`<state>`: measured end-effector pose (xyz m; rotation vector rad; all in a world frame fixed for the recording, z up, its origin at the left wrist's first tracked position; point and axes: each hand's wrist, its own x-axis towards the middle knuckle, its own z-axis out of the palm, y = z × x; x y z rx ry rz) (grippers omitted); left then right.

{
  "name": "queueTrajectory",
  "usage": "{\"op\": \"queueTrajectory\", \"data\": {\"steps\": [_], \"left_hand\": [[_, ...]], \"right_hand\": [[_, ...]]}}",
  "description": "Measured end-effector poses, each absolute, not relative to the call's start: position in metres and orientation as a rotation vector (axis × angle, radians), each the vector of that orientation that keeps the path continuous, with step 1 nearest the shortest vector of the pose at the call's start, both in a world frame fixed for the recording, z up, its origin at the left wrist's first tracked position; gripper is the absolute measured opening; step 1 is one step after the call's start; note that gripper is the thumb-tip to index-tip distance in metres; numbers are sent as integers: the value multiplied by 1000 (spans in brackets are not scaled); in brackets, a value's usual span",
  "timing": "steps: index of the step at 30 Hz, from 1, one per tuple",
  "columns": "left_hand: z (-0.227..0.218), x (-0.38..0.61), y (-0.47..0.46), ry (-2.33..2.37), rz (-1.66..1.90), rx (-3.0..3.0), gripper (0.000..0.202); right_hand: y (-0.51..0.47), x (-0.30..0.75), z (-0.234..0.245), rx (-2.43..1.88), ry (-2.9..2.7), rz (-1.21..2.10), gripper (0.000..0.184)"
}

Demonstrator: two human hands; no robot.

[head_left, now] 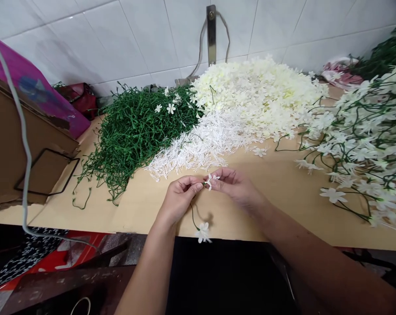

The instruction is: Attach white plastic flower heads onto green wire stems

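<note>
My left hand (181, 195) pinches a thin green artificial flower stem (193, 214) just above the table's front edge. From that stem a white artificial flower (203, 232) hangs below the hand. Close against the left fingertips, my right hand (235, 186) is closed on a small white flower (211, 180) at the stem's other end. Beyond the hands lie a heap of thin white pieces (198, 146), a tangle of green stems (135, 127) to the left, and a large pile of cream-white petals (257, 87) behind.
Many stemmed white flowers (362, 144) cover the right side of the table (145, 205). At left stand a cardboard box (17, 144) with a pink bag (40, 83) and a hanging grey cable (25, 166). A tiled wall (145, 35) closes off the back.
</note>
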<state>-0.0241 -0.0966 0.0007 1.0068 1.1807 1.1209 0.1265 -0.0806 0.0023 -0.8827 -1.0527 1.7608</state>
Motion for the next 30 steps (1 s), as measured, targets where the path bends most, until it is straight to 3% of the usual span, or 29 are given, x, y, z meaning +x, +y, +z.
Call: {"op": "queueTrajectory", "data": {"steps": [9,18,30], "left_hand": [[0,-22,-96,1187,1066,1042,20],[-6,-21,-95,1227,981,1126,16],[0,-11,-94,1261,828,1328,14]], "right_hand": [[-79,130,-4,-955,-1000,1807,30],[-82,133,-5,-1042,-1387,1516,22],[-86,139,-10,-1110,-1347,1634,26]]}}
